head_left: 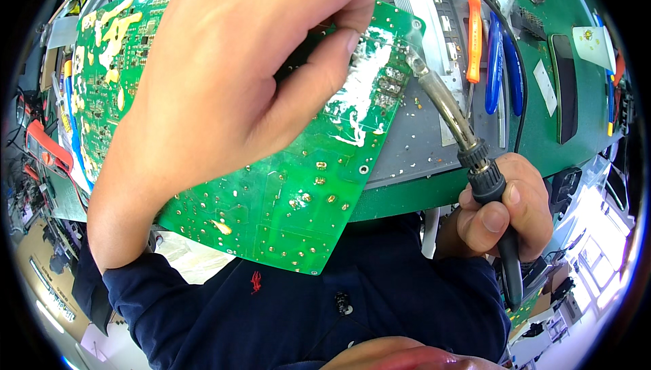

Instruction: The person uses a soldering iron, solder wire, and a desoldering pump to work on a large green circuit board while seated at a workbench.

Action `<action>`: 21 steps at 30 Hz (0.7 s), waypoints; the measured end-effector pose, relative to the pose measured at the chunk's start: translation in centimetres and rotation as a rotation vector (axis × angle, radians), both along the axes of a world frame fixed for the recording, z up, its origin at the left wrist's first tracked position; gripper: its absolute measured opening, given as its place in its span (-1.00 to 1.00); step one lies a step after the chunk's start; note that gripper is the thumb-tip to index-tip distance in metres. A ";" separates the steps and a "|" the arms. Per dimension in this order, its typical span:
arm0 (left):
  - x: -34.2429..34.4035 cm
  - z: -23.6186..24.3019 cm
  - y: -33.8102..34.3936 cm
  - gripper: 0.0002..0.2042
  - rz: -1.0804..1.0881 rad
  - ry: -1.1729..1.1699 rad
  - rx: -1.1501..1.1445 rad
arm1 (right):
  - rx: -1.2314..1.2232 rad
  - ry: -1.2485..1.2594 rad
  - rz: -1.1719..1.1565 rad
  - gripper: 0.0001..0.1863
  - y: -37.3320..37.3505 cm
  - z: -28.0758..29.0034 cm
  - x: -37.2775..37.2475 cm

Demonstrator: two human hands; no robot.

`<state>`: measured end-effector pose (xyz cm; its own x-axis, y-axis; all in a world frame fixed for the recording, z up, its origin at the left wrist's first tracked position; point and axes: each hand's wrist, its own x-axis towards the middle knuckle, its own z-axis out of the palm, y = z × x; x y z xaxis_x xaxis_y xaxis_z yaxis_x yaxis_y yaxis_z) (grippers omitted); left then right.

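A large green circuit board (pixel 271 200) lies tilted across the near edge of the bench, with white paste and cream-coloured blobs on its surface. Over its upper part reaches my left hand (pixel 224 65), thumb and forefinger pinched together near the white patch. What they pinch, if anything, is too hidden to make out. My right hand (pixel 505 210) grips a soldering iron (pixel 451 109) by its black handle. The iron's tip points up and left, at the board's right edge beside a row of silvery solder joints. A faint wisp of smoke shows near the tip.
Right of the board lie an orange-handled screwdriver (pixel 474 41), blue-handled pliers (pixel 496 65), and a dark phone-like slab (pixel 562 88). A black cable (pixel 519 92) runs past the pliers. A paper cup (pixel 594 46) stands farther right. At far left sits a red-edged meter (pixel 49 146).
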<state>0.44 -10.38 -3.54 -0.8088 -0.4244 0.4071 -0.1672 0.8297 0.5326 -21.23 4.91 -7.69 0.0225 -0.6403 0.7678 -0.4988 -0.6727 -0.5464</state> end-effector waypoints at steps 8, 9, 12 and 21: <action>-0.1 0.0 -0.1 -0.91 -0.005 0.002 -0.001 | -0.013 0.008 0.005 -0.71 0.0 0.0 0.0; -0.1 0.0 0.0 -0.91 -0.005 0.000 0.000 | -0.010 0.008 0.014 -0.71 0.0 0.0 0.0; 0.0 -0.1 0.0 -0.91 -0.005 0.000 0.000 | -0.013 0.003 0.012 -0.71 0.0 -0.1 0.0; -0.2 0.0 -0.1 -0.91 -0.013 0.002 -0.001 | 0.029 0.011 0.009 -0.72 0.3 0.1 -0.4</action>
